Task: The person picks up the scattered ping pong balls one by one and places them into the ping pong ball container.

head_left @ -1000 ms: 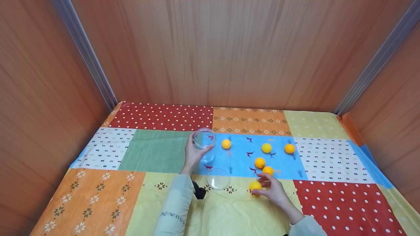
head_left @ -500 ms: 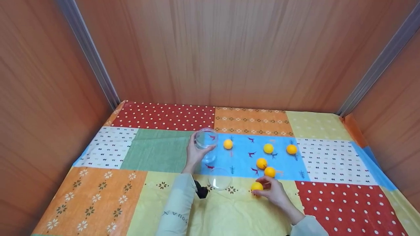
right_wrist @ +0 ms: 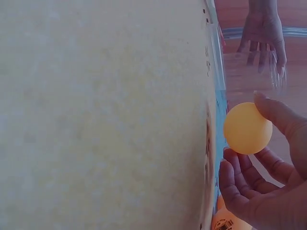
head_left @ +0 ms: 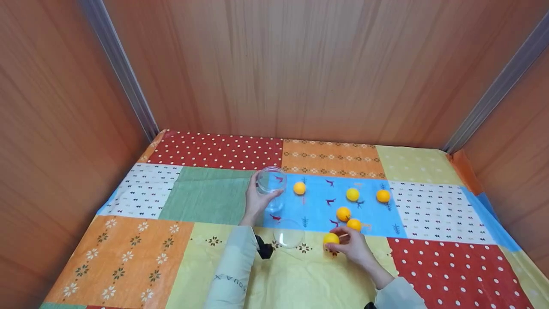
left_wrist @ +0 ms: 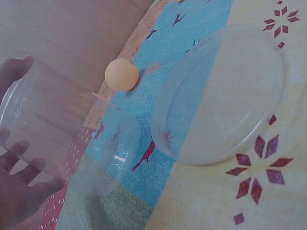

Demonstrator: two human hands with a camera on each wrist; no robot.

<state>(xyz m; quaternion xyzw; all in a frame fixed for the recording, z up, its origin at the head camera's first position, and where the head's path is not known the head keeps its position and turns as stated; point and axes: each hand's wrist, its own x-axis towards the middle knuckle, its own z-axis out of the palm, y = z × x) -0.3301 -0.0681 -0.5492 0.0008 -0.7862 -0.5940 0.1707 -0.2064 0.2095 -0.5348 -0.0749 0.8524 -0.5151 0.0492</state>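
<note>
My left hand [head_left: 255, 201] grips a clear plastic jar [head_left: 270, 185] that stands on the patchwork cloth; the same jar [left_wrist: 57, 129] fills the left of the left wrist view, my fingers [left_wrist: 21, 191] behind its wall. The jar's clear lid [head_left: 288, 234] lies flat on the cloth between my hands, also seen as the lid [left_wrist: 223, 96]. My right hand [head_left: 349, 246] pinches an orange ball [head_left: 330, 238] just above the cloth; the right wrist view shows this ball [right_wrist: 247, 128] held between thumb and fingertips.
Several more orange balls lie on the blue patch: one [head_left: 299, 188] beside the jar, one [head_left: 352, 194] and one [head_left: 383, 195] further right, two close to my right hand [head_left: 343, 213]. Wooden walls [head_left: 300, 68] enclose the table on three sides.
My right hand has lifted the ball it held off the cloth and drawn it slightly left toward the lid. The left hand and jar have stayed in place.
</note>
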